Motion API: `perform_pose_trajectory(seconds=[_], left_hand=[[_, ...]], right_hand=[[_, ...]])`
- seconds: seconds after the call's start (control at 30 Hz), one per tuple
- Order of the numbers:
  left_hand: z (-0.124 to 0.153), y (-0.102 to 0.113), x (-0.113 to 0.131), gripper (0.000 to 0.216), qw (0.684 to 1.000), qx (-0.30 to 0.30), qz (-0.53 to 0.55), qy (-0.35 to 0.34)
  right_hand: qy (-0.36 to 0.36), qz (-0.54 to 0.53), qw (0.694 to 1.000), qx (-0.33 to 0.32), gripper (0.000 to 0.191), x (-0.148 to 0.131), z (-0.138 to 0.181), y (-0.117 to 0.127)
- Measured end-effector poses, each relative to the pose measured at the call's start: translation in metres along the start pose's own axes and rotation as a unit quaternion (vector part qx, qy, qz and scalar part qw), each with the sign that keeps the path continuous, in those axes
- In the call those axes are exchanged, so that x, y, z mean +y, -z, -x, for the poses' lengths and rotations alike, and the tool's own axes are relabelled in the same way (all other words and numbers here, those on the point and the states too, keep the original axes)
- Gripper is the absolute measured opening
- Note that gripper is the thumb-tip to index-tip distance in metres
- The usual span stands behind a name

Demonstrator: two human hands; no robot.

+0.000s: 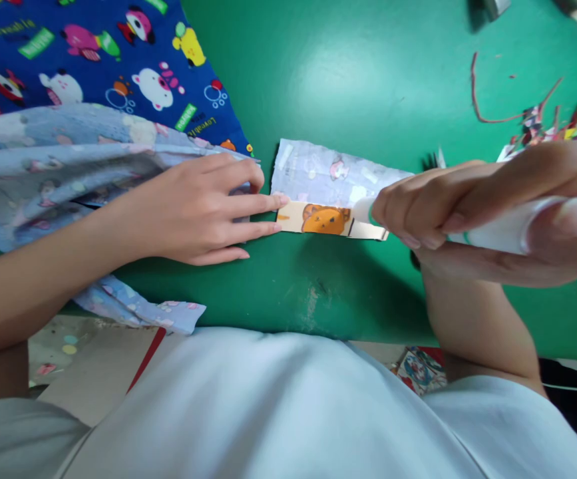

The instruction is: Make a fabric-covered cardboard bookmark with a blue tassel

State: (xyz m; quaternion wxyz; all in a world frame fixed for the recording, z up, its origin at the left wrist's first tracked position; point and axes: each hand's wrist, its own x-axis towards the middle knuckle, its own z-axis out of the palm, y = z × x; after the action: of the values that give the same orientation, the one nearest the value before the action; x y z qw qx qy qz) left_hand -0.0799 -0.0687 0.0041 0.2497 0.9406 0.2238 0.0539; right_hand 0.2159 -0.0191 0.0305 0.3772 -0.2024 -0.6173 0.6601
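Patterned strip (313, 169), one: is lying between left hand (208, 209), outspread and touching its left end, and right hand (488, 186), which is gripping a white tube (500, 229).

Room beyond strip (313, 176), likely scraps (532, 126) rightward.

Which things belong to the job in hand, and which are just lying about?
In the job:
white bottle, held in right hand
bear-printed strip, left hand touching its end
pale printed piece along strip

Apparently lying about:
colourful scraps
reddish string
navy cloth
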Motion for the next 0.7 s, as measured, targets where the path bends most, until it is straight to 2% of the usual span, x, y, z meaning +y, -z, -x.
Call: perform_pose_trajectory(seconds=[0.2, 0.47, 0.7], left_hand=[[0.000, -0.001, 0.000, 0.048, 0.999, 0.018, 0.028, 0.009], [-0.002, 0.002, 0.001, 0.047, 0.998, 0.006, 0.056, 0.018], [-0.004, 0.005, 0.004, 0.047, 0.990, -0.022, 0.110, 0.085]], right_hand=[[0.014, -0.034, 0.997, -0.061, 0.022, 0.015, -0.007, -0.004], [0.010, -0.050, 0.996, -0.067, 0.025, 0.019, -0.020, -0.024], [0.040, -0.023, 0.997, -0.060, 0.028, 0.023, -0.031, -0.043]])
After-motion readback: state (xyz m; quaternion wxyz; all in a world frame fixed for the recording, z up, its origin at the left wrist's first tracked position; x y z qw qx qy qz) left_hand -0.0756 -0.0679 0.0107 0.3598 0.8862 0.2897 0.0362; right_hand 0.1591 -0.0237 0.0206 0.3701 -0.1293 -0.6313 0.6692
